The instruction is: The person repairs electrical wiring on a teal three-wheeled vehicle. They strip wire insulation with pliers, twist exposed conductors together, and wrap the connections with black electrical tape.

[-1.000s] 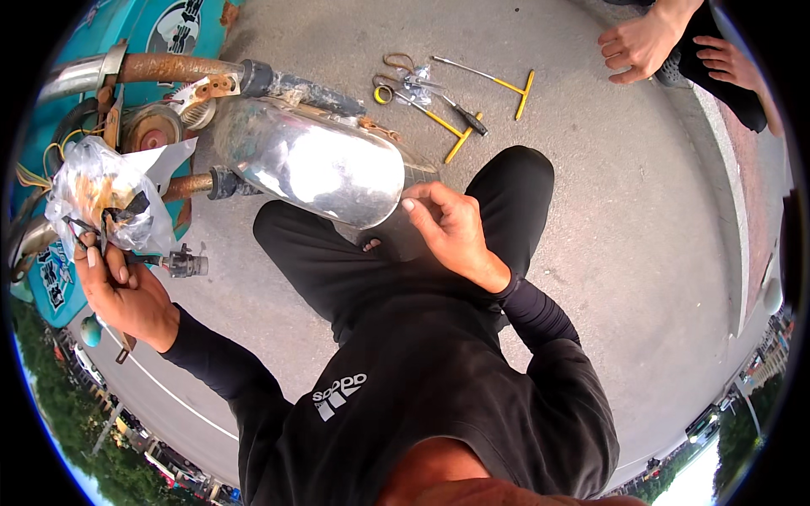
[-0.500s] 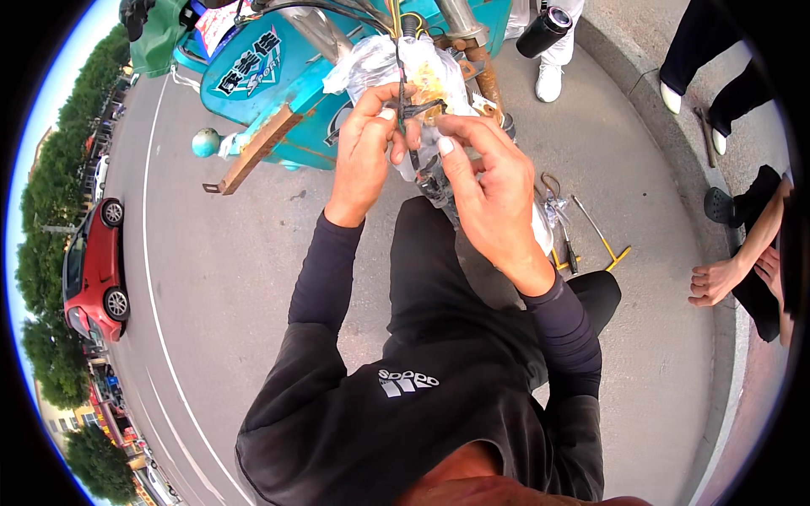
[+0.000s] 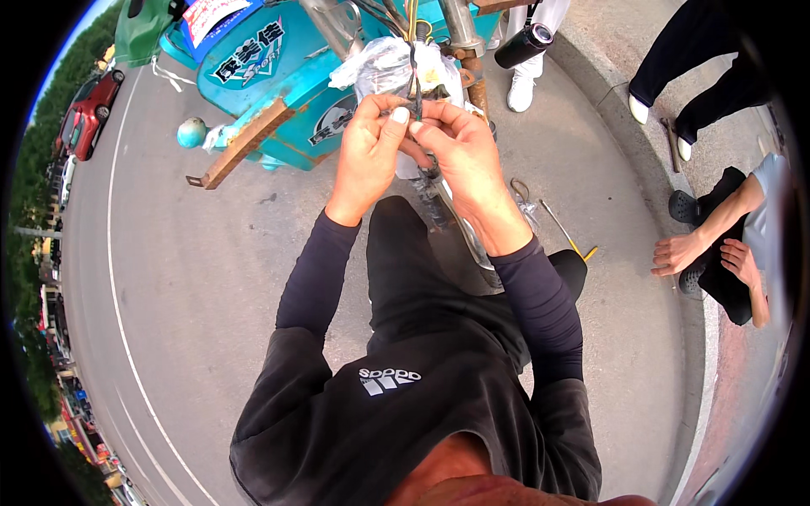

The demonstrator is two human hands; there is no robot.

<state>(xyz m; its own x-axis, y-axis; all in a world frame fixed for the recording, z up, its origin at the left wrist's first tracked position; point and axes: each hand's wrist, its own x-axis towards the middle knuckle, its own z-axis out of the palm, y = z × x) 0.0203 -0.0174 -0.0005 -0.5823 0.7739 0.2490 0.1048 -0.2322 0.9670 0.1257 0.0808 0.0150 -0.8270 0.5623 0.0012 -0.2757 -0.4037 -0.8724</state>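
Cable [image 3: 414, 72]: thin, black and flexible, with a dull surface. It is located at the front of the teal vehicle [image 3: 299, 80], drops in front of the vehicle's steering column, and passes between the two hands. Below the fingers a thicker dark section is visible; its detail is too small to make out.

Left hand [image 3: 369, 156]: thumb and forefinger pinch the cable from its left side. Right hand [image 3: 466, 160]: thumb and forefinger pinch it from the right, just beside the left fingertips. Whether the fingertips of the two hands touch cannot be determined.

A crumpled, whitish clear plastic bag [image 3: 384, 67] sits directly behind the cable. Above it, yellow wires [image 3: 413, 18] run between two metal tubes; the right-hand tube [image 3: 458, 24] is silver above and rusty below. A rusty bracket [image 3: 249, 145] projects from the vehicle's lower left edge, near a teal ball [image 3: 191, 132].

On the road [image 3: 211, 270], right of the right forearm, lies a tool with a yellow handle [image 3: 564, 229] and a metal shaft. A stick [image 3: 672, 145] lies at the kerb [image 3: 620, 126]. Beyond the kerb's edge, another person's hands [image 3: 682, 253] hang relaxed.
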